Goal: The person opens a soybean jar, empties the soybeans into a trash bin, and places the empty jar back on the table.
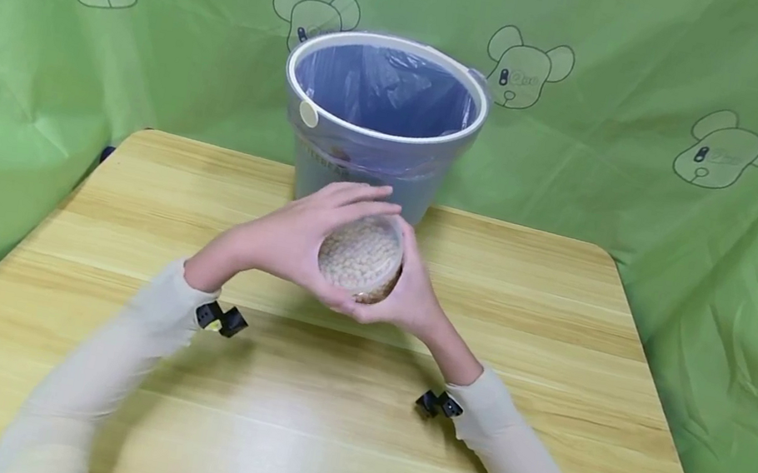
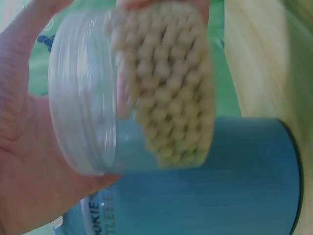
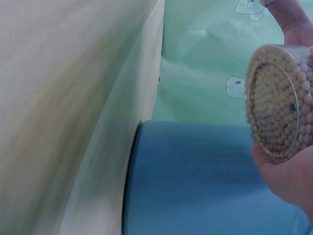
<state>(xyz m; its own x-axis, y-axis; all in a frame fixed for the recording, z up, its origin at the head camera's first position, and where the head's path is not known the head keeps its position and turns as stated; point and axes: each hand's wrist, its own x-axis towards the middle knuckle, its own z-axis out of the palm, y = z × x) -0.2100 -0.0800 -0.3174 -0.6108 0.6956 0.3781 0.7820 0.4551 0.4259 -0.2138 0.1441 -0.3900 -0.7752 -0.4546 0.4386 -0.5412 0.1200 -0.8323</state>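
A clear round plastic jar (image 1: 360,257) of pale, bean-like round pieces is held between both hands above the table. My left hand (image 1: 299,235) curls round its lid end, fingers over the far side and thumb on the near side. The right hand (image 1: 418,294) grips the jar's body from the right. In the left wrist view the jar (image 2: 161,93) lies tilted on its side, with the clear lid (image 2: 80,93) on it. The jar's base (image 3: 274,107) shows in the right wrist view, packed with the pieces.
Just beyond the hands, a blue trash bin (image 1: 376,164) with a white rim and a clear liner stands at the back of the wooden table (image 1: 285,423). Behind the table hangs a green curtain (image 1: 588,172) with animal-head drawings.
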